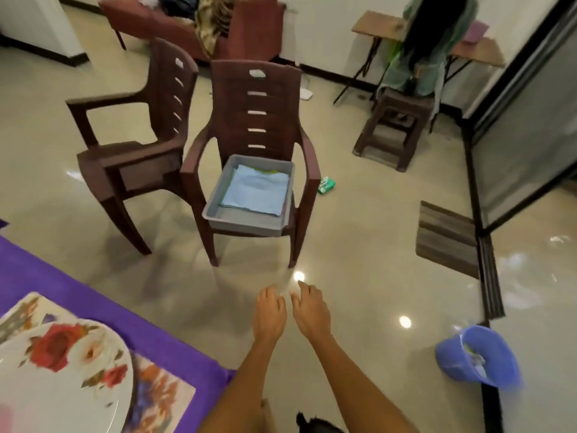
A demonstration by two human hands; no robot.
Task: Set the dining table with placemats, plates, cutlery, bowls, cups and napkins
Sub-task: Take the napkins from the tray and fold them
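Both hands, left hand [269, 310] and right hand [310, 309], empty and relaxed; your lopsided lift could slide the grey tray [249, 225] off the chair [249, 120].

Left hand [269, 314] and right hand [310, 310] outstretched, fingers relaxed.

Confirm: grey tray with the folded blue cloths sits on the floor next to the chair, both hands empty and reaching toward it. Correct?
Not quite. In the head view the grey tray with the folded blue cloths sits on the seat of the brown chair, not on the floor beside it. The rest holds: the left hand and right hand are empty, stretched out toward it.
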